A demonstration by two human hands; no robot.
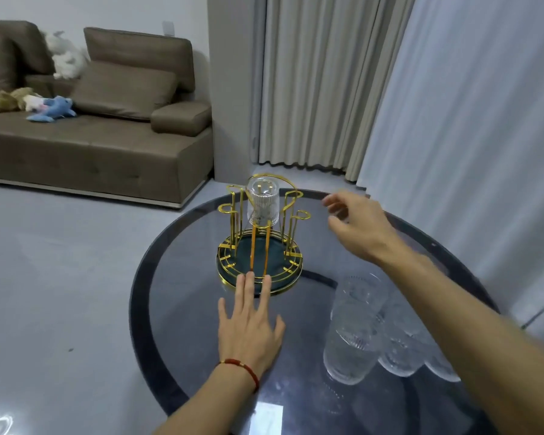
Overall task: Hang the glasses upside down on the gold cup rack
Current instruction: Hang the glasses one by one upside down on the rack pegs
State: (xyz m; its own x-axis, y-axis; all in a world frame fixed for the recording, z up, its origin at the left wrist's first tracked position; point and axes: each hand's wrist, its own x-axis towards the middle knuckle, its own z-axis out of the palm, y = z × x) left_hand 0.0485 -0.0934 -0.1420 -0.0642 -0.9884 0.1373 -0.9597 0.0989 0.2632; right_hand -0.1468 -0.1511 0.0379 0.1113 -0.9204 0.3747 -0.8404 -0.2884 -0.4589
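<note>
Round dark glass table (176,268) with a black rim, set on pale grey floor. Gold wire cup rack (259,243) on a teal round base, standing toward the table's far edge. 1 ribbed clear glass (263,200) hung upside down on a near prong; other prongs bare. Cluster of ribbed clear glasses (371,331) at the near right, touching one another. Left hand (250,324) flat, fingers spread, empty, fingertips touching the rack's base rim. Right hand (358,224) raised beside the rack, fingers loosely parted, grasping nothing. Bare tabletop between rack and glasses. No readable writing.
</note>
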